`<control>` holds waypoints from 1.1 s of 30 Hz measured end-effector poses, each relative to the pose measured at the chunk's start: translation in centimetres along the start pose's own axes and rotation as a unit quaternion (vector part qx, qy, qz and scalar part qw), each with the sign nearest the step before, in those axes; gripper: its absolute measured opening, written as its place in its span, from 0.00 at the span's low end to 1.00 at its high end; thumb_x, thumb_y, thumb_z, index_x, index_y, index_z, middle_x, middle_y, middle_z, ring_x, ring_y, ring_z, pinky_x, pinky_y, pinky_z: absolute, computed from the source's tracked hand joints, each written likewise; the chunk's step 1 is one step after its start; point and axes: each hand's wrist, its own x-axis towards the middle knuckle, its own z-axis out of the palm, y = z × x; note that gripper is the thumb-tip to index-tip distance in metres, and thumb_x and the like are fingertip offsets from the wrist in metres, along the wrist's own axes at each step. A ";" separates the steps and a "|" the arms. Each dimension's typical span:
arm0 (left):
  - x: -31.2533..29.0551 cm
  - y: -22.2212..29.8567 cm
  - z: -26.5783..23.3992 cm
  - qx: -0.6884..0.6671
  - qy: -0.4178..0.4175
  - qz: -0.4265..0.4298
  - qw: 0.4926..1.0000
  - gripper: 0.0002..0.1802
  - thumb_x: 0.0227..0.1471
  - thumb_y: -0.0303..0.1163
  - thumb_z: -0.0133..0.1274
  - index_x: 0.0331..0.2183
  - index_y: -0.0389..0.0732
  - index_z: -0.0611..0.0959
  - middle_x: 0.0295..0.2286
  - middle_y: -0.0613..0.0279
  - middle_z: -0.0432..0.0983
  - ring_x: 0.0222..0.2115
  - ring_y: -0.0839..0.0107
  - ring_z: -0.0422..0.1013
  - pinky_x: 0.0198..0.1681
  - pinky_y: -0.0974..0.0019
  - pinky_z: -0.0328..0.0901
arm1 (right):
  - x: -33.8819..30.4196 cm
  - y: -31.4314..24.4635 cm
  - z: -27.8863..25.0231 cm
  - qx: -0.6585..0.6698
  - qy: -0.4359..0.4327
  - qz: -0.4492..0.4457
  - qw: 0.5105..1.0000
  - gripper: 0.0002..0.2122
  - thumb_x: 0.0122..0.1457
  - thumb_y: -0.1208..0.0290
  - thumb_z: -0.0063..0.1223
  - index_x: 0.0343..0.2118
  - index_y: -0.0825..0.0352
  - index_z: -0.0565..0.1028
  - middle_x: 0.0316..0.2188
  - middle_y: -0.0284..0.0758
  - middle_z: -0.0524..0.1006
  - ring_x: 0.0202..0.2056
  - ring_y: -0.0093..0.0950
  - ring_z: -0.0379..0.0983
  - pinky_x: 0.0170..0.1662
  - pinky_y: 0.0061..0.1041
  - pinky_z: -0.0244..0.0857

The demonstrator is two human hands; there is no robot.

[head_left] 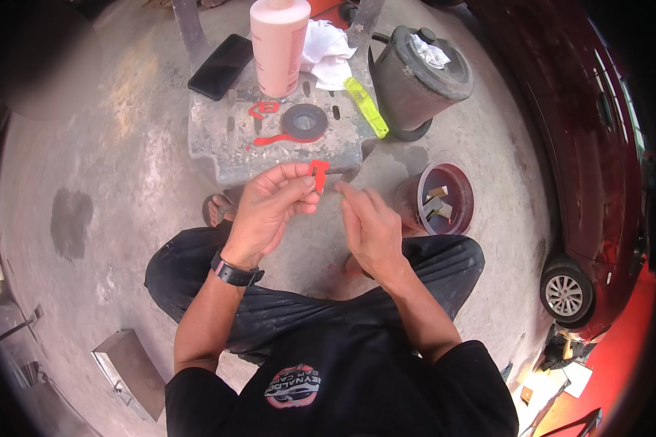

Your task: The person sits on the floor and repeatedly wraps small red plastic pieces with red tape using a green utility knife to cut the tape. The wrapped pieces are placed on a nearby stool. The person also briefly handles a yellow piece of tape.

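My left hand (273, 207) pinches a small flat red piece (318, 175), shaped like a letter or emblem part, between thumb and fingertips. Just right of it, apart from the piece, my right hand (372, 229) is closed with fingers curled and thumb against them; whatever it holds, if anything, is too small or hidden to make out. Beyond both hands, on a worn grey plastic seat (219, 149), lies a roll of dark tape (304, 122). A curved red strip (273, 138) sticks out beside the roll, and more red cut-out pieces (264, 109) lie behind it.
On the seat are a black phone (221, 67), a pale pink bottle (278, 54), crumpled white cloth (328, 54) and a yellow-green long tool (366, 108). To the right stand a lidded grey bucket (415, 87) and a maroon pail (410, 204) holding scraps. A dark red car (590, 167) is at far right.
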 end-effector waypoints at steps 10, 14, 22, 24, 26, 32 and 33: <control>-0.1 -0.4 0.1 -0.044 -0.026 -0.005 0.999 0.14 0.63 0.23 0.55 0.50 0.34 0.79 0.36 0.60 0.82 0.31 0.78 0.79 0.35 0.74 0.77 | 0.9 0.1 0.7 -0.055 0.040 -0.085 0.994 0.18 0.54 0.78 0.62 0.49 0.62 0.78 0.25 0.35 0.68 0.21 0.34 0.72 0.23 0.34 0.65; 0.0 -0.6 -0.4 -0.070 -0.046 -0.017 0.996 0.14 0.63 0.24 0.55 0.50 0.35 0.79 0.39 0.59 0.82 0.33 0.77 0.80 0.37 0.73 0.78 | 0.9 0.2 0.8 -0.087 0.046 -0.111 0.989 0.20 0.51 0.79 0.62 0.49 0.64 0.78 0.24 0.35 0.67 0.20 0.33 0.71 0.22 0.33 0.64; -0.1 -0.8 -0.2 -0.127 -0.043 -0.052 0.990 0.15 0.63 0.24 0.54 0.52 0.35 0.78 0.40 0.60 0.82 0.34 0.78 0.81 0.37 0.73 0.79 | 0.5 0.0 1.2 -0.123 0.064 -0.126 0.982 0.22 0.48 0.79 0.62 0.50 0.68 0.78 0.24 0.34 0.65 0.20 0.31 0.70 0.22 0.31 0.64; -0.3 -0.7 0.4 -0.143 -0.017 -0.062 0.988 0.16 0.63 0.23 0.53 0.52 0.34 0.78 0.37 0.62 0.82 0.31 0.79 0.80 0.35 0.74 0.79 | 0.5 0.2 1.3 -0.116 0.063 -0.133 0.982 0.22 0.48 0.79 0.62 0.50 0.68 0.78 0.24 0.35 0.66 0.20 0.30 0.71 0.22 0.31 0.64; -0.2 -1.0 -0.2 -0.152 -0.040 -0.061 0.986 0.15 0.63 0.24 0.54 0.51 0.35 0.78 0.41 0.60 0.82 0.33 0.78 0.81 0.37 0.73 0.79 | 0.5 0.0 1.3 -0.122 0.064 -0.132 0.982 0.22 0.49 0.79 0.63 0.50 0.68 0.78 0.24 0.35 0.66 0.20 0.30 0.71 0.22 0.30 0.64; -0.3 -0.6 0.2 -0.148 -0.025 -0.070 0.986 0.16 0.64 0.24 0.54 0.52 0.34 0.78 0.37 0.62 0.82 0.31 0.79 0.80 0.35 0.75 0.79 | 0.7 -0.2 1.0 -0.131 0.065 -0.129 0.981 0.20 0.50 0.80 0.64 0.49 0.67 0.79 0.24 0.33 0.69 0.19 0.30 0.71 0.21 0.29 0.64; -0.4 -0.5 0.5 -0.144 -0.007 -0.073 0.987 0.16 0.64 0.24 0.53 0.53 0.34 0.77 0.35 0.64 0.82 0.30 0.80 0.80 0.34 0.75 0.79 | 0.7 -0.2 1.0 -0.130 0.068 -0.128 0.981 0.19 0.50 0.81 0.65 0.48 0.67 0.79 0.24 0.33 0.70 0.18 0.30 0.71 0.21 0.28 0.64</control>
